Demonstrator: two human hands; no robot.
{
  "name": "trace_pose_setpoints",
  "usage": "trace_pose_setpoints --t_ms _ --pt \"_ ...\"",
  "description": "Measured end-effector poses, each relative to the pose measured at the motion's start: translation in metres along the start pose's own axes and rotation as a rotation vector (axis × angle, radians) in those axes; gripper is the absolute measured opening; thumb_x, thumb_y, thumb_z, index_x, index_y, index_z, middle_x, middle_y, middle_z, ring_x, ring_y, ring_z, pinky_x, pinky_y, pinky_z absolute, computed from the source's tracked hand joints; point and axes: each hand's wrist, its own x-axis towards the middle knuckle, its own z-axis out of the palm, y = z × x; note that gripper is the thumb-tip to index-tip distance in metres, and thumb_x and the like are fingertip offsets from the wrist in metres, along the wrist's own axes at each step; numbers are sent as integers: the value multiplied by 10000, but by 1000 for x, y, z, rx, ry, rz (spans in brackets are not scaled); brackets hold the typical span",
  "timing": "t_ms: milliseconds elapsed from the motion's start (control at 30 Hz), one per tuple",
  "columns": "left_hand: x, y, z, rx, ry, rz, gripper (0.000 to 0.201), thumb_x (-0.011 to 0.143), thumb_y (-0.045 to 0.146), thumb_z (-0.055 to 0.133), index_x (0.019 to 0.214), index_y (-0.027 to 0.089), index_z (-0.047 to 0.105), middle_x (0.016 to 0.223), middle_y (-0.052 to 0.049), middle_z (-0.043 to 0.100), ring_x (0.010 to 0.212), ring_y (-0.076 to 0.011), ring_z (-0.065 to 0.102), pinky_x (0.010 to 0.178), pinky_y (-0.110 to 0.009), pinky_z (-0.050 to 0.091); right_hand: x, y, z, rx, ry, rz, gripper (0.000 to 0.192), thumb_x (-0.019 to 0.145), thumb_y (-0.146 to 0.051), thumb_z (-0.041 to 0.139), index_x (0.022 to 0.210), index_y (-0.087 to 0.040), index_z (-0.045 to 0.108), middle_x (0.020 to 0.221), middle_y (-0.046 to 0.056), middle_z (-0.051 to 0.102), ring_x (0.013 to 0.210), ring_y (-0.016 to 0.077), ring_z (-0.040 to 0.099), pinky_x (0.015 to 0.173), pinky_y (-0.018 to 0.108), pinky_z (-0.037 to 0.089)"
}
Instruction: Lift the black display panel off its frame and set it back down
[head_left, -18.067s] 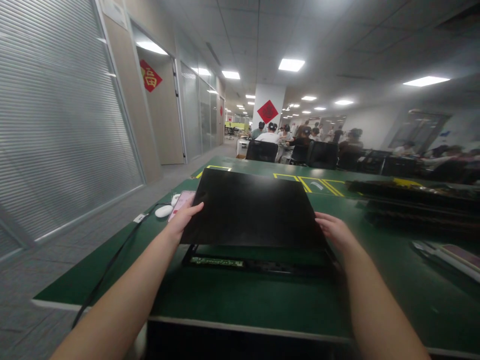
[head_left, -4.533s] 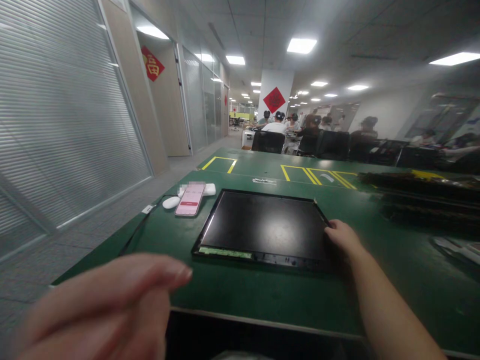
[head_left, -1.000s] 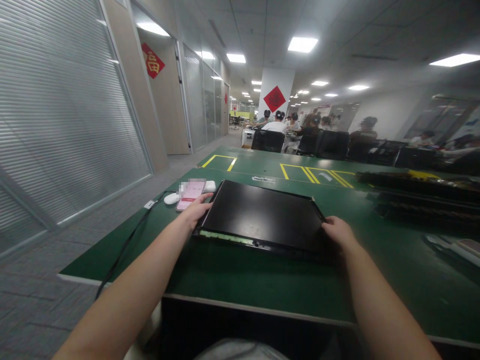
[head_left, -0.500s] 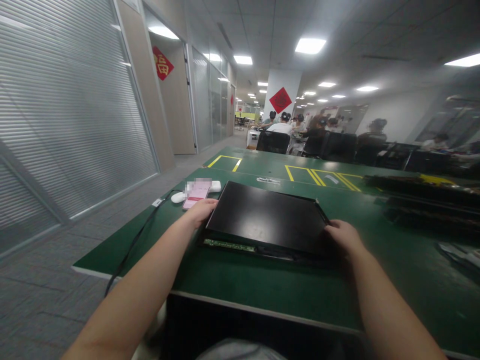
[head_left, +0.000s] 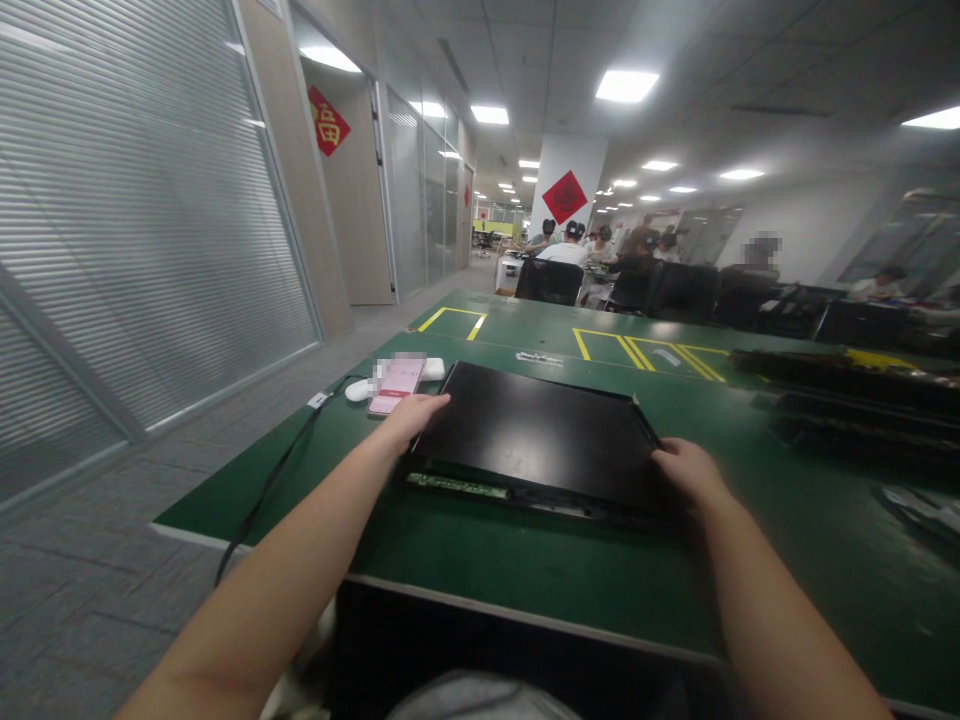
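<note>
The left hand (head_left: 412, 420) has its thumb laid over the left edge of a black flat display panel (head_left: 540, 430), the edge clamped between thumb and hidden fingers; the right hand (head_left: 694, 472) curls at the right edge, but whether its fingers close on panel or frame, I cannot tell. The panel, a thin, smooth rectangle with a soft satin sheen, lies over a dark, narrow-rimmed frame (head_left: 570, 503), its near edge apart from the rim. To handle it well, I would keep both edges level, press nowhere on the face, and spare the green, finely textured circuit board strip (head_left: 457, 487) exposed along the near side. All this sits on a matte green tabletop (head_left: 525, 560), a flat, pink-screened smartphone (head_left: 397, 385) just beyond the left hand.
</note>
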Motion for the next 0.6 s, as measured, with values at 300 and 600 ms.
trace_pose_setpoints --t_ms 300,600 --pt "-8 -2 3 329 35 160 296 688 457 746 754 172 696 724 -60 723 698 -248 666 599 -300 457 0 -1 0 18 -30 -1 397 761 -266 578 1097 -137 747 1016 139 745 914 268 693 752 327 510" --pt "-3 -7 0 438 15 184 265 753 441 700 801 181 683 784 -70 736 751 -261 684 616 -309 470 2 3 2 18 -32 -14 417 765 -276 569 1123 -151 741 1031 135 745 927 263 694 766 322 511"
